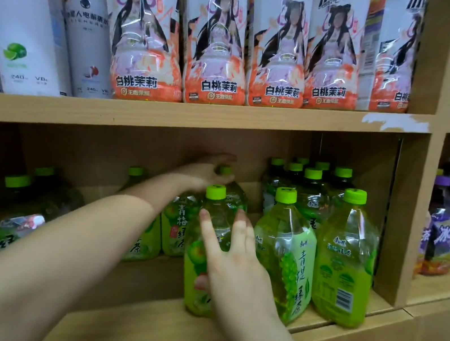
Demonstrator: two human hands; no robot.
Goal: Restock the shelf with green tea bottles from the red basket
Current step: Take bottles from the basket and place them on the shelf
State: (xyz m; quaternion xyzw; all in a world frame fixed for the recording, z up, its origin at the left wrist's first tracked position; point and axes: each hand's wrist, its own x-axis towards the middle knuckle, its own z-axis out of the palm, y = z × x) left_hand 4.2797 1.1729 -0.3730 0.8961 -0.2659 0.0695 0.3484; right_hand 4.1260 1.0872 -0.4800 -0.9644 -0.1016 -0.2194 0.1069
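Note:
Green tea bottles with lime-green caps stand on the lower wooden shelf [132,324]. My right hand [235,264] lies on a front-row bottle [209,227], thumb and palm around its body, fingers spread. My left hand [202,174] reaches deeper and closes over the cap and neck of a rear green tea bottle [236,193]. To the right stands a packed group of green tea bottles [343,258]. The red basket is out of view.
More green bottles stand in shadow at the left [17,195]. The upper shelf holds white bottles [20,17] and peach-labelled tea bottles [219,35]. A wooden divider [406,215] separates a right bay with purple-labelled bottles [446,231].

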